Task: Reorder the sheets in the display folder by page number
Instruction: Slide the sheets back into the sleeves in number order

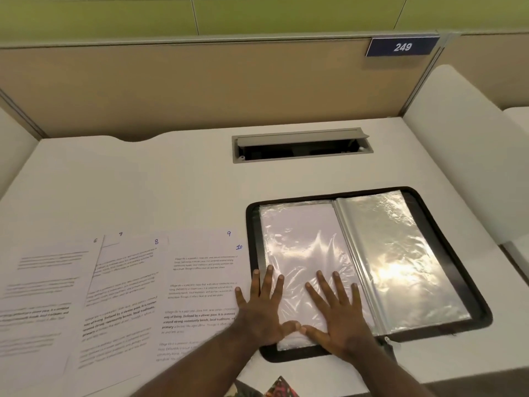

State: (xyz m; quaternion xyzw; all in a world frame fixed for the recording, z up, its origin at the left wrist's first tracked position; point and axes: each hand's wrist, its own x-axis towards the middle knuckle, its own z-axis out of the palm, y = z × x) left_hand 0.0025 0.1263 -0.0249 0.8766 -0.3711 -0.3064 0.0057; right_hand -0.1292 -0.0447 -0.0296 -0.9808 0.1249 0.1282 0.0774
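Display folder [369,270] lies open — both hands [300,316] flat on its left sleeve.

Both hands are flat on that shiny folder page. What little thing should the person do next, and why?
Probably lift the left hand and reach for the sheet marked 10, which lies just beside the display folder. Both the left hand and the right hand press flat on the left plastic sleeve, seemingly smoothing it, and the loose numbered sheets lie on the desk outside the folder.

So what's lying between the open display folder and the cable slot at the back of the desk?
Nothing: the head view shows only bare white desk between the display folder and the cable slot.
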